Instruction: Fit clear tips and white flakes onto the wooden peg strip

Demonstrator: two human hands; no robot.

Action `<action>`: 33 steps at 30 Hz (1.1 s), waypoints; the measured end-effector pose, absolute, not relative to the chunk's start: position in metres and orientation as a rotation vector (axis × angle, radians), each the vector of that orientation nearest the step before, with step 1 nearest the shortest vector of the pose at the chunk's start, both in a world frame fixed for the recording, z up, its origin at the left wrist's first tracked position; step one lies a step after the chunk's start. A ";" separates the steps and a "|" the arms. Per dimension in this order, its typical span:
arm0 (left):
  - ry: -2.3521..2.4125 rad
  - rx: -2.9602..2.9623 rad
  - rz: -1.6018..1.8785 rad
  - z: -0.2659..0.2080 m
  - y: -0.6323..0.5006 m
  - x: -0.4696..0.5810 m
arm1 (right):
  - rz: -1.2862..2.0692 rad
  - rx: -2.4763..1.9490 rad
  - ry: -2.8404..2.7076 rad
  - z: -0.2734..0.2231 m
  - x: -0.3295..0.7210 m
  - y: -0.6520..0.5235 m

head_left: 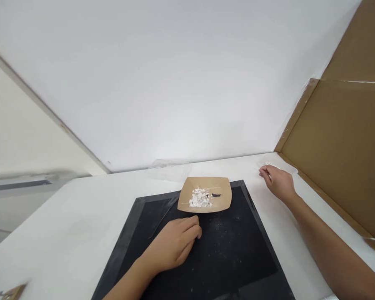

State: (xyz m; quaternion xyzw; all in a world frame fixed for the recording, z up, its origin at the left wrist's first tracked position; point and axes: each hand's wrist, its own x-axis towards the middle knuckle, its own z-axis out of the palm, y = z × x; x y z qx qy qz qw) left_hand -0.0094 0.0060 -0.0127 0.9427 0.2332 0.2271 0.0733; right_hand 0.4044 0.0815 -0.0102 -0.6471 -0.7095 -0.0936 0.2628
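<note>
Resting lower centre of the frame, the left hand lies loosely curled and empty on the black mat, just below the brown paper tray. Right hand, mid-right, fingers touch clear plastic; can't tell if it's gripped.

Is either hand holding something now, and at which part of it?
Nothing is clearly held. The left hand rests curled on the black rectangular mat near the brown paper tray. The right hand touches a crumpled clear plastic wrap.

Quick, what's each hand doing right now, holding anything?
Left hand: loosely curled on the black mat, near the brown paper tray, holding nothing visible.
Right hand: fingers on a clear plastic piece; grip cannot be told.
</note>
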 end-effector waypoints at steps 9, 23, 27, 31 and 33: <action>0.704 2.842 0.678 -0.012 0.005 -0.009 | -0.158 -1.740 -1.888 -0.013 0.412 0.087; 0.694 2.842 0.655 -0.011 0.005 -0.009 | 0.083 -1.574 -2.044 -0.026 0.411 0.093; 0.696 2.832 0.645 -0.012 0.006 -0.009 | 0.085 -1.552 -2.031 -0.032 0.409 0.095; 0.694 2.835 0.650 -0.012 0.006 -0.009 | 0.047 -1.536 -2.056 -0.037 0.407 0.097; 0.694 2.835 0.652 -0.012 0.006 -0.009 | 0.015 -1.535 -2.091 -0.038 0.406 0.096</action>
